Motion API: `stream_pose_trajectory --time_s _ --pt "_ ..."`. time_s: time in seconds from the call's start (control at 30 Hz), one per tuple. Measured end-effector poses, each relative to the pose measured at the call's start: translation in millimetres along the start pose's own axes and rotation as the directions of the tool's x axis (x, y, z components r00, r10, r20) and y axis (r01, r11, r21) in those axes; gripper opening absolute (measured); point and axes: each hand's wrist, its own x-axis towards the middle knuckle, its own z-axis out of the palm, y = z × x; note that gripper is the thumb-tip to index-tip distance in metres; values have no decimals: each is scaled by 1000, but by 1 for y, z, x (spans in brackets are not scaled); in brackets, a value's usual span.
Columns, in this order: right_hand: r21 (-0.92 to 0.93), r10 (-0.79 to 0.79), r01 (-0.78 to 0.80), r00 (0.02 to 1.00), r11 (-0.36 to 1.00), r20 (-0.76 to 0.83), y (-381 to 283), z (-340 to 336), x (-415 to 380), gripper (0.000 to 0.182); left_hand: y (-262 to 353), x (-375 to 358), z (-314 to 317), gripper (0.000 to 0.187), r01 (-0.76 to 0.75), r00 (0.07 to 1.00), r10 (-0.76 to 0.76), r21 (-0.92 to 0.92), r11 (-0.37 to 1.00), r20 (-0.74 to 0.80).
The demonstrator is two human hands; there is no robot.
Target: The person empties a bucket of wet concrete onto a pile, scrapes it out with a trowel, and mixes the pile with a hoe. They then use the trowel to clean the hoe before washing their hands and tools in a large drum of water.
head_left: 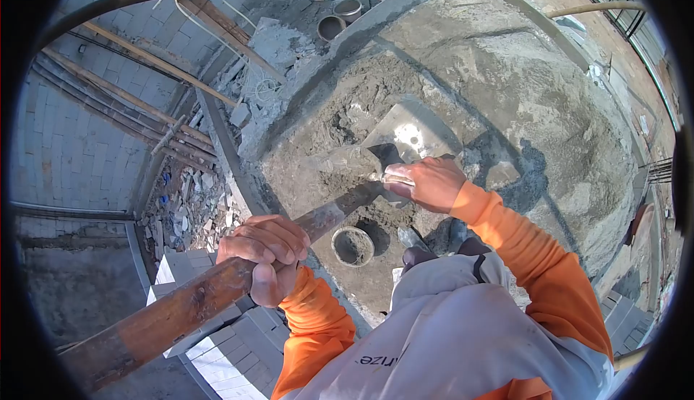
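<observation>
My left hand (264,255) is closed round a thick, worn wooden pole (202,295), which slants from the lower left toward the middle. At its far end lies a broad metal blade (416,131), shiny and wet, on the mortar. My right hand (432,185) sits beside the pole's far end, fingers wrapped round the short pale handle of a trowel. The trowel's mortar-smeared grey blade (336,161) points left, over the wet mortar (369,89). Below the pole stands a small round bucket (353,246) with mortar inside.
Concrete edging (387,13) borders the mortar bed. Two buckets (340,18) stand behind it. Rubble (189,208) and long poles (134,114) lie along the block wall at left. Stacked pale blocks (231,353) are near my left arm. A dry sand heap (585,147) rises at right.
</observation>
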Motion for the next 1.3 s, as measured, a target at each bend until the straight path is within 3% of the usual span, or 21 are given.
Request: stream_pose_trajectory --time_s 0.03,0.1,0.13,0.3,0.37,0.43,0.5,0.53,0.6,0.63,0.7,0.73,0.83,0.9,0.93,1.0,1.03,1.1,1.2,1.27,1.3 --pt "5 1 -1 1000 1000 1 3 1 7 41 0 1 1 11 4 1000 -4 0 1000 2" --pt "-215 -40 55 996 975 75 10 14 20 38 2 6 5 11 -28 999 28 1 1000 33" --pt "-178 -184 183 983 967 9 7 17 16 39 1 7 6 11 -30 999 30 -3 1000 39" --pt "-170 -104 117 991 978 85 1 -2 13 40 -8 0 2 10 25 995 -29 -40 999 -91" --pt "-153 -23 60 973 986 229 2 14 3 40 -15 1 8 13 16 990 -7 56 998 -143" --pt "-66 8 8 973 998 229 -2 17 -8 42 -17 6 20 14 154 869 -46 180 972 -493" --pt "23 190 -192 980 981 53 10 34 -17 42 -24 13 18 15 203 797 -52 185 962 -601" --pt "6 170 -171 984 985 55 22 50 -22 42 -30 16 17 13 263 749 -54 222 939 -660" --pt "257 -107 138 986 956 -129 47 75 -26 48 -40 26 19 12 307 692 -29 257 916 -721" --pt "240 -124 152 984 959 -126 45 64 -25 48 -46 31 24 11 365 634 -28 267 892 -773" --pt "656 329 -293 942 696 72 35 32 -30 52 -56 29 30 12 405 573 -9 274 872 -820" --pt "752 324 -202 946 627 -17 21 18 -32 59 -66 25 30 14 459 562 -15 297 838 -827" --pt "751 315 -171 948 637 -52 -10 -2 -28 70 -74 33 53 19 565 496 -96 237 790 -863" --pt "514 92 167 893 841 -441 -9 28 -13 85 -91 29 58 22 526 526 -21 306 794 -850" --pt "719 147 136 937 681 -317 -19 39 -5 90 -94 28 62 26 558 499 -48 279 781 -865" --pt "486 94 223 833 845 -545 -6 94 28 87 -96 27 68 29 542 492 -12 296 787 -871" --pt "744 100 395 847 539 -521 -18 94 31 85 -93 26 71 29 538 491 -19 286 793 -871" --pt "778 134 223 922 587 -365 -23 89 43 78 -90 21 73 30 509 502 -4 292 810 -865" --pt "779 -48 262 957 569 -286 -24 86 53 68 -82 15 67 30 492 469 25 284 823 -883" --pt "911 92 409 911 -60 -403 -75 34 7 59 -64 8 69 30 507 609 -105 285 813 -786" --pt "907 64 418 908 -47 -415 -65 35 15 59 -60 -1 67 30 483 609 -77 292 825 -789"
